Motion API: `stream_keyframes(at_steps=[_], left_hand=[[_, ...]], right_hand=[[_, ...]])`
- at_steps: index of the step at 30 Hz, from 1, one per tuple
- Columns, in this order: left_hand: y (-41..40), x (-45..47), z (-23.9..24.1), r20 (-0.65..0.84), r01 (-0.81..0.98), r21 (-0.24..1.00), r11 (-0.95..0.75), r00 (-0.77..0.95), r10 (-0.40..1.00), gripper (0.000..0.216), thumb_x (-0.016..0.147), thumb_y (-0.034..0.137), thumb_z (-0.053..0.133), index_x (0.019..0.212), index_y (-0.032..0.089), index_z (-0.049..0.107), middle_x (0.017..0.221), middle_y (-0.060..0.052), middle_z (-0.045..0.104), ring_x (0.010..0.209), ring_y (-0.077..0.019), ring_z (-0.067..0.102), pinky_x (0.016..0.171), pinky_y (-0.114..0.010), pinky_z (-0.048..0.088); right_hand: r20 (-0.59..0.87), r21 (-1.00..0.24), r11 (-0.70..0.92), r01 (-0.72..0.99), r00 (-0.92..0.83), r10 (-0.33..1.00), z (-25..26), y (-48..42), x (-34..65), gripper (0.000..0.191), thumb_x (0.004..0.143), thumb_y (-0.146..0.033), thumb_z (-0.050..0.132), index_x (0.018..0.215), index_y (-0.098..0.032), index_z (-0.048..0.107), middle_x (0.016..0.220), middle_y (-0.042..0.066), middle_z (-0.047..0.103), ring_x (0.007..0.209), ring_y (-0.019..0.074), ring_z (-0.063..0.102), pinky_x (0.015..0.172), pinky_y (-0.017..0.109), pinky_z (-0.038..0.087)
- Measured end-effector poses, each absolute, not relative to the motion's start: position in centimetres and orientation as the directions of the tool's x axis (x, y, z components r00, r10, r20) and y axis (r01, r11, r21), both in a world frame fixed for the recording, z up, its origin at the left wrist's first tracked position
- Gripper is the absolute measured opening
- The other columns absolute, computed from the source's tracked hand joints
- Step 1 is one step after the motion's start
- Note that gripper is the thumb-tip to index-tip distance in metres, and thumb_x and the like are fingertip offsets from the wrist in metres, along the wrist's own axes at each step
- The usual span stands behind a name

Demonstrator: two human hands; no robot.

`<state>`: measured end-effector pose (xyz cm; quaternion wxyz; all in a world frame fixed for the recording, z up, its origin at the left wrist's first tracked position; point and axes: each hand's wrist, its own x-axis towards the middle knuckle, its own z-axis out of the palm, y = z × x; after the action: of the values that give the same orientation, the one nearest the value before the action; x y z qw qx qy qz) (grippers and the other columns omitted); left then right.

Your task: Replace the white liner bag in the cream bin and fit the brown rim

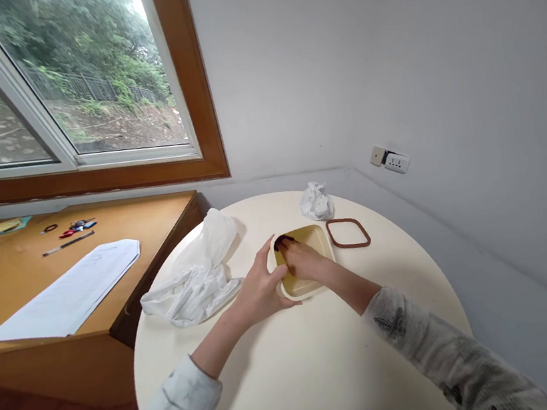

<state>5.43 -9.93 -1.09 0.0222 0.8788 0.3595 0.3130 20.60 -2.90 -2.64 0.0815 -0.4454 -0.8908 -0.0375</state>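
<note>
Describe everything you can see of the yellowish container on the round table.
The container is a squarish, open-topped box with rounded corners, a cream rim and a dull yellow inside; it looks like plastic. It sits over the round table, though whether flat or slightly raised is unclear. The left hand grips its left side, while the right hand reaches inside, fingers at dark material near its far left corner.

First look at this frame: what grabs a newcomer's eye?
Probably the pale container on the round table: the left hand holds its left side while the right hand reaches inside, at something dark. Next, the crumpled white plastic bag at the table's left, and the brown square frame lying right of the container.
</note>
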Motion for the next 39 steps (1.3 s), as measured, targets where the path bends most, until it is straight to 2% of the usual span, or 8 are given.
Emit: stream_keyframes(at_steps=[4,10,14,19,24,31,35,39], left_hand=[[-9.9,5.4,-1.3,0.553,0.624,0.246,-0.741,0.537,0.637,0.038,0.063,0.043,0.070,0.079,0.017,0.049,0.144,-0.016,0.008,0.127,-0.0388,0.026,0.077,-0.040,0.050],[-9.7,5.1,-1.9,0.573,0.607,0.222,-0.763,0.552,0.606,0.039,0.064,0.043,0.070,0.083,0.017,0.048,0.144,-0.017,0.006,0.126,-0.0380,0.028,0.077,-0.040,0.050],[-9.8,4.7,-2.1,0.575,0.597,0.259,-0.759,0.536,0.618,0.036,0.065,0.040,0.070,0.081,0.017,0.047,0.145,-0.016,0.005,0.126,-0.0368,0.029,0.076,-0.037,0.050],[-9.6,4.1,-2.3,0.602,0.562,0.312,-0.766,0.507,0.617,0.035,0.064,0.039,0.071,0.079,0.019,0.047,0.144,-0.014,0.010,0.128,-0.0353,0.027,0.078,-0.037,0.050],[-9.6,4.0,-2.6,0.597,0.552,0.315,-0.772,0.517,0.613,0.035,0.062,0.035,0.073,0.082,0.019,0.049,0.145,-0.013,0.007,0.128,-0.0357,0.027,0.081,-0.039,0.049],[-9.6,4.1,-1.8,0.551,0.617,0.284,-0.734,0.521,0.651,0.032,0.061,0.025,0.070,0.085,0.018,0.050,0.144,-0.015,0.008,0.120,-0.0347,0.039,0.070,-0.034,0.051],[-9.6,4.1,-1.6,0.557,0.653,0.230,-0.721,0.519,0.648,0.030,0.061,0.026,0.070,0.083,0.018,0.051,0.143,-0.017,0.012,0.117,-0.0367,0.042,0.073,-0.038,0.051],[-9.6,4.4,-1.5,0.558,0.665,0.173,-0.727,0.542,0.629,0.028,0.063,0.028,0.069,0.081,0.017,0.050,0.143,-0.019,0.012,0.118,-0.0382,0.041,0.076,-0.043,0.049]], right_hand=[[0.015,0.013,0.493,0.870,-0.493,0.870,-2.2,-2.6,20.1,0.043,0.073,-0.009,0.052,0.115,-0.001,0.052,0.111,0.024,0.056,0.103,0.0297,0.052,0.081,0.036,0.044],[-0.247,-0.052,0.495,0.867,-0.492,0.835,-2.1,-3.2,20.0,0.019,0.077,-0.021,0.053,0.089,-0.015,0.067,0.088,0.012,0.067,0.078,0.0230,0.062,0.063,0.028,0.046],[-0.215,-0.075,0.482,0.873,-0.487,0.847,-1.4,-3.9,19.9,0.023,0.082,-0.024,0.046,0.093,-0.016,0.064,0.092,0.011,0.066,0.083,0.0232,0.062,0.066,0.029,0.045],[-0.173,-0.087,0.431,0.898,-0.439,0.881,-0.9,-4.3,19.3,0.028,0.084,-0.022,0.042,0.104,-0.011,0.059,0.105,0.017,0.061,0.092,0.0262,0.059,0.071,0.032,0.043],[-0.305,-0.186,0.460,0.868,-0.497,0.813,-0.8,-4.5,19.4,0.021,0.081,-0.026,0.048,0.094,-0.019,0.062,0.089,0.008,0.066,0.074,0.0209,0.061,0.056,0.026,0.041],[-0.341,-0.324,0.476,0.818,-0.570,0.747,1.7,-6.3,20.7,0.016,0.081,-0.028,0.044,0.085,-0.020,0.057,0.082,0.004,0.064,0.061,0.0151,0.056,0.046,0.022,0.034],[-0.221,-0.407,0.530,0.744,-0.643,0.733,2.7,-9.0,22.7,0.015,0.079,-0.014,0.039,0.085,-0.019,0.052,0.082,0.003,0.061,0.065,0.0132,0.053,0.049,0.021,0.033],[-0.126,-0.376,0.574,0.727,-0.654,0.746,3.1,-11.4,24.2,0.017,0.081,-0.010,0.034,0.085,-0.016,0.050,0.080,0.005,0.059,0.065,0.0132,0.052,0.052,0.022,0.032]])
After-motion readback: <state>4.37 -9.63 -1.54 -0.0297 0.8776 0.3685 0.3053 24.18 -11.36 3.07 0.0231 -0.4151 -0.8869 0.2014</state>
